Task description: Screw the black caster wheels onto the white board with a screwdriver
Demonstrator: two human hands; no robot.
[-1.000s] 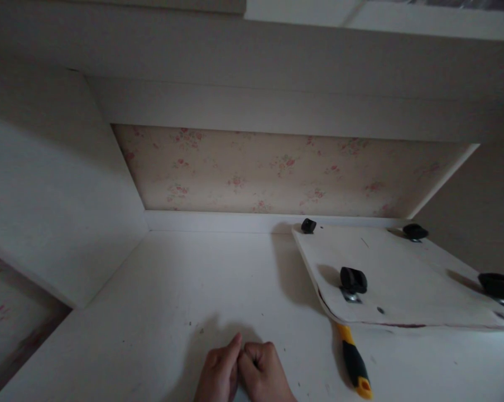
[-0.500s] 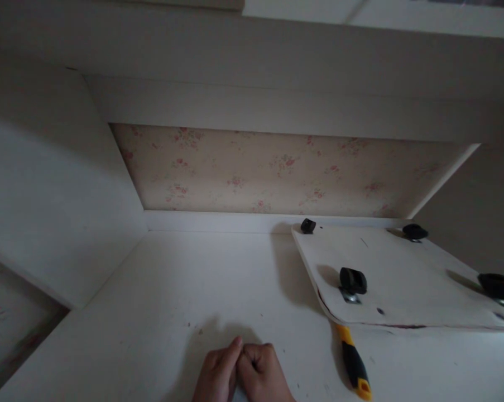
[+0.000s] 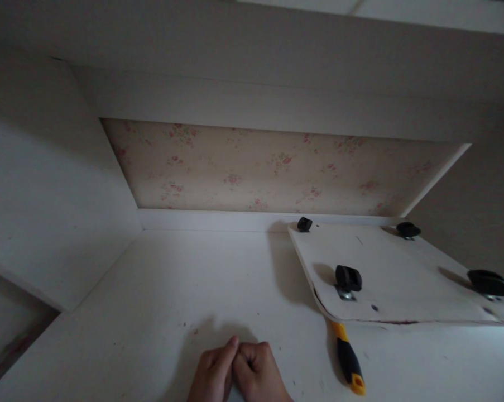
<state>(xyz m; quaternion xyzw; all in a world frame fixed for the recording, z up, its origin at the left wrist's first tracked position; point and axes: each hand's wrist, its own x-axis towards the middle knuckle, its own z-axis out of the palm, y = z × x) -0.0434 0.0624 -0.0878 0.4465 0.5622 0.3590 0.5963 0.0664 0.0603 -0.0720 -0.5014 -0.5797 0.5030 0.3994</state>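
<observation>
At the bottom middle, my left hand (image 3: 214,369) and my right hand (image 3: 258,368) rest together above the white surface (image 3: 201,279), knuckles touching. Fingers on both are curled closed; whether anything small is inside cannot be made out. Right of them lies a yellow and black tool handle (image 3: 349,360), its far end hidden under a white board (image 3: 385,268). That board has rounded corners and several black casters (image 3: 348,278) pointing up. Neither hand touches the handle or the board.
A white side panel (image 3: 54,184) rises on the left, and a grey one (image 3: 478,206) on the right. Behind is floral wallpaper (image 3: 243,167) under a white overhead panel (image 3: 252,50). Small crumbs dot the surface near my hands.
The whole view has shifted slightly, so things appear a little further left. My hands keep the same closed pose, and the board and handle have not moved.
</observation>
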